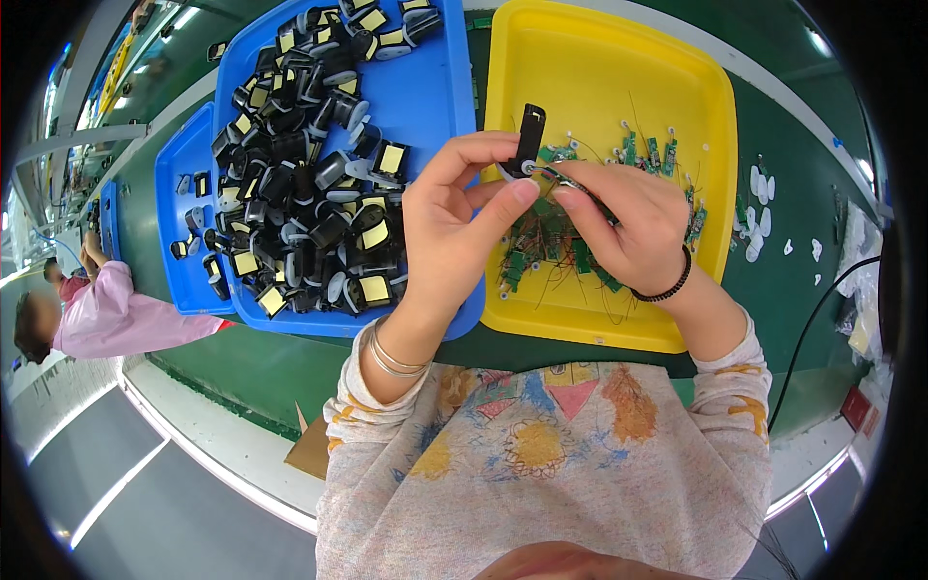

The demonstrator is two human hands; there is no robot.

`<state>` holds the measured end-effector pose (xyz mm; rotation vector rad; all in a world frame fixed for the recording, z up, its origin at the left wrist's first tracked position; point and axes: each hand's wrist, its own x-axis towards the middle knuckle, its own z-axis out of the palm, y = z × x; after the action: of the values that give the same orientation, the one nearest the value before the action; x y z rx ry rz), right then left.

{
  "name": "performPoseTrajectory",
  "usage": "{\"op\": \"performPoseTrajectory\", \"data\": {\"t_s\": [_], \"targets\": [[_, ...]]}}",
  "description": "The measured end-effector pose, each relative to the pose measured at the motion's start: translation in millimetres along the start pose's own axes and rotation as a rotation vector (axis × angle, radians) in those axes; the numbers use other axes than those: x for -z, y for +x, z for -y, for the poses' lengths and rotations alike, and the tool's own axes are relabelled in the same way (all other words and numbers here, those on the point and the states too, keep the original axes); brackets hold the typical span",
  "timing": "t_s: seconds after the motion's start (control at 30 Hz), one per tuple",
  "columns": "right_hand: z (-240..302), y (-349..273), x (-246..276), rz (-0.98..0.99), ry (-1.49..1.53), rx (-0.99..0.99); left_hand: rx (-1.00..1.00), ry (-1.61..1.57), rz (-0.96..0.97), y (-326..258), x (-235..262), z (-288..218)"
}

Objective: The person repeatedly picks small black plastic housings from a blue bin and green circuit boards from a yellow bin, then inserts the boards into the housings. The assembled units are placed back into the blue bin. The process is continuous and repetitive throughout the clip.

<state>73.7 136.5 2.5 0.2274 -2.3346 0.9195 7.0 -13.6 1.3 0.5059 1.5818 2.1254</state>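
Note:
My left hand (454,213) is closed on a narrow black plastic housing (530,133), pinched upright between thumb and fingers, with a small pale round part (528,167) at its lower end. My right hand (628,217) meets it from the right. Its fingers are closed on a slim dark tool (605,207), mostly hidden by the hand, whose thin end reaches the round part. Both hands are over the near-left part of a yellow tray (609,58). In that tray lie several small green circuit boards (580,256) with thin wires.
A blue tray (425,106) on the left holds a heap of black housings (290,145), some with pale yellow pads. A smaller blue tray (179,261) sits beyond it. White oval pieces (754,217) and a black cable (807,329) lie on the right. Another person (126,314) works at far left.

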Motion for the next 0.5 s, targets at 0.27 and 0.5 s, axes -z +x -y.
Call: {"op": "performPoseTrajectory", "data": {"t_s": [0.27, 0.5], "targets": [[0.9, 0.6, 0.1, -0.001, -0.016, 0.030, -0.038, 0.002, 0.013, -0.2, 1.0, 1.2], [6.6, 0.9, 4.1, 0.077, -0.045, 0.040, -0.045, -0.035, 0.085, -0.7, 1.4, 2.0]]}}
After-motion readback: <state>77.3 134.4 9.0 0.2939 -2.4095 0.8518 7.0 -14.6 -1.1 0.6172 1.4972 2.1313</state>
